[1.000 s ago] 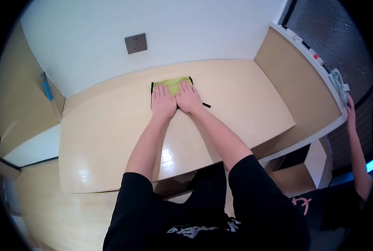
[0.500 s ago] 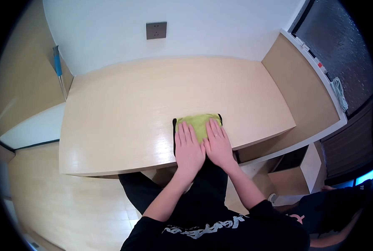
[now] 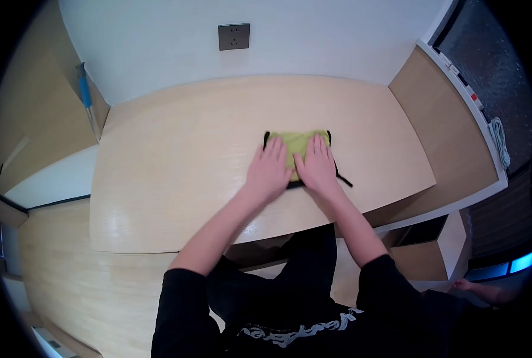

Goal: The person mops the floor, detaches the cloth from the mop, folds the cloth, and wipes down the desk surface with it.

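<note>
A yellow-green cloth with black edging lies folded on the light wooden desk, right of its middle. My left hand rests flat over the cloth's left part, fingers stretched toward the wall. On the right part lies my right hand, also flat, its thumb near the left one. A thin black strap sticks out from the cloth's right side onto the desk. Neither hand is wrapped round the cloth.
Behind the desk is a white wall with a socket. A blue-handled tool leans at the left panel. On the right ledge lie small items and a pale cord bundle. Another person's hand shows at lower right.
Both hands and the cloth first came from near the wall to the desk's front edge, then moved back toward the wall. The other person's hand has left the ledge.
</note>
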The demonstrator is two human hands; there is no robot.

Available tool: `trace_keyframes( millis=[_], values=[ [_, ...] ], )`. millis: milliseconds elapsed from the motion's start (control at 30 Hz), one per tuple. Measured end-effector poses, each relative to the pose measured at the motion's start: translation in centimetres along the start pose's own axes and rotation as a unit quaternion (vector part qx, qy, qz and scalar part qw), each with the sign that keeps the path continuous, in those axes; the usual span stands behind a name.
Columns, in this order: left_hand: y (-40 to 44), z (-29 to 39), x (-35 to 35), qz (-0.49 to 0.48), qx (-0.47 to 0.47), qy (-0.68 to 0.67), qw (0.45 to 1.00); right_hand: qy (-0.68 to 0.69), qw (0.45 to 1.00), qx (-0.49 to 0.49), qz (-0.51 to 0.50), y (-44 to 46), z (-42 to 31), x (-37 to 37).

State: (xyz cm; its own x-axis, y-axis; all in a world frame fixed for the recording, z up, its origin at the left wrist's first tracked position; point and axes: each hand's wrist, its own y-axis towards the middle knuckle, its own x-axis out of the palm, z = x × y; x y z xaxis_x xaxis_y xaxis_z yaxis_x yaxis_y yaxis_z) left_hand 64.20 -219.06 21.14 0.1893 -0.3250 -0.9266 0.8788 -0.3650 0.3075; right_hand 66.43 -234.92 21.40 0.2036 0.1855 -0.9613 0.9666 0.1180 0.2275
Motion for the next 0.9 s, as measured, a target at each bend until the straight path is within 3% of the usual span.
trace_keyframes(
  millis=[167, 267, 467, 633, 900],
  values=[
    [7.0, -3.1, 2.6, 0.046, -0.076, 0.033, 0.995, 0.011, 0.998, -0.023, 0.052, 9.3, 0.3, 3.3],
    [10.6, -4.3, 3.0, 0.02, -0.087, 0.09, 0.992, 0.029, 0.999, -0.014, 0.043, 13.1, 0.6, 4.0],
    [16.8, -8.3, 4.2, -0.016, -0.075, 0.063, 0.995, 0.014, 0.998, 0.002, 0.056, 20.1, 1.2, 5.9],
    [20.5, -10.7, 5.6, 0.017, -0.055, 0.074, 0.996, 0.025, 0.995, 0.009, 0.099, 24.1, 1.6, 7.6],
    [21.9, -10.1, 5.6, 0.031, -0.086, 0.064, 0.994, 0.027, 0.996, 0.044, 0.075, 24.8, 1.1, 6.5]
  ],
)
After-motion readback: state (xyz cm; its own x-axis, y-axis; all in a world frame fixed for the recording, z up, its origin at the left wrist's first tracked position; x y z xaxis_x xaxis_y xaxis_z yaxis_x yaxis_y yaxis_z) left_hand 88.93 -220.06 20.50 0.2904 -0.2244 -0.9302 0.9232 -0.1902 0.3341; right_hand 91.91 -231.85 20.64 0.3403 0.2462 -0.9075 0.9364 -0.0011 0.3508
